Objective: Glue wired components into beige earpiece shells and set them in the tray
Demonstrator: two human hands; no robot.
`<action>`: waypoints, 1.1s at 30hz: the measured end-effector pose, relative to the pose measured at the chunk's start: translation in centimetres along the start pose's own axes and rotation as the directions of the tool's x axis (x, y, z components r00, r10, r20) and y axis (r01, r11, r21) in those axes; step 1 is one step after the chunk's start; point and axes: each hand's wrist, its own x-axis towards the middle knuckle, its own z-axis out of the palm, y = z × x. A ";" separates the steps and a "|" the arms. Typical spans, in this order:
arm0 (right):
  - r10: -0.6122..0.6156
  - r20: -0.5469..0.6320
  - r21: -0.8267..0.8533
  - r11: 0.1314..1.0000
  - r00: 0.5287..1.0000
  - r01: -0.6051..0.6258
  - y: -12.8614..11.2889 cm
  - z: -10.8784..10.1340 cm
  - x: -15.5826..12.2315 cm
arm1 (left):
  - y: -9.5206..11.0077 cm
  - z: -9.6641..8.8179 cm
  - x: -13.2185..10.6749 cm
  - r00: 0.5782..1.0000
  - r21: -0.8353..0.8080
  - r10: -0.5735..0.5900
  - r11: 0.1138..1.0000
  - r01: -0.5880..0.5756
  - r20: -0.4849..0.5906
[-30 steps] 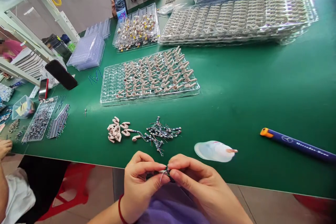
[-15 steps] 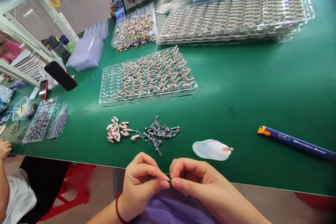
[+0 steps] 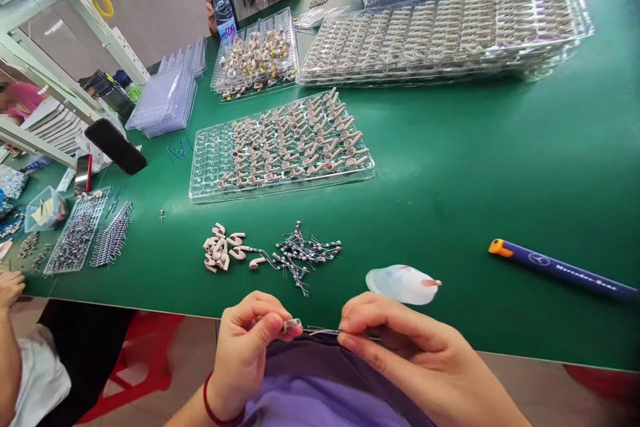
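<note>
Between the thumb and fingers of my left hand [image 3: 247, 343] is a small beige earbud shell [image 3: 293, 325], its open end turned to the right. My right hand [image 3: 395, 340] pinches a thin pale wire [image 3: 323, 331] that points left towards the shell, with a narrow gap between them. Whatever else the right fingertips cover is hidden. Beyond my hands on the green table lie a small pile of beige earbud shells [image 3: 219, 255] and a tangle of thin wired circuit strips [image 3: 307, 250]. A whitish translucent oval pad [image 3: 400, 283] rests just past my right hand.
A clear tray [image 3: 213, 153] partly filled with shells stands mid-table. Stacked filled trays [image 3: 450, 40] and a water bottle [image 3: 223, 13] are behind. A blue pen-shaped box [image 3: 565, 270] lies right. Phones [image 3: 116, 145] lean at left, near another person's hand [image 3: 10, 287].
My hands have moved apart from fingertip contact. The left fingers now show the beige shell, and the wire in the right fingers has come into sight.
</note>
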 end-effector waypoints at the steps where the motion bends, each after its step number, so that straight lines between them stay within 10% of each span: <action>1: -0.053 -0.019 0.003 0.999 0.998 0.053 -0.1 0.0 0.0 | 0.2 0.2 0.0 1.000 -0.029 -0.028 0.999 0.028 -0.004; 7: -0.232 -0.028 0.063 0.970 0.972 0.233 -0.4 0.6 -0.4 | 0.1 0.8 -0.5 0.992 -0.138 -0.112 0.985 0.103 -0.055; 15: -0.305 0.027 0.226 0.929 0.952 0.292 0.3 2.8 -0.7 | -0.9 0.3 -0.8 0.993 0.102 -0.007 0.995 -0.005 0.116; 33: -0.335 0.000 -0.045 0.941 0.942 0.335 0.4 0.9 -0.6 | -0.6 0.0 -0.6 0.993 -0.017 -0.081 0.996 0.083 0.082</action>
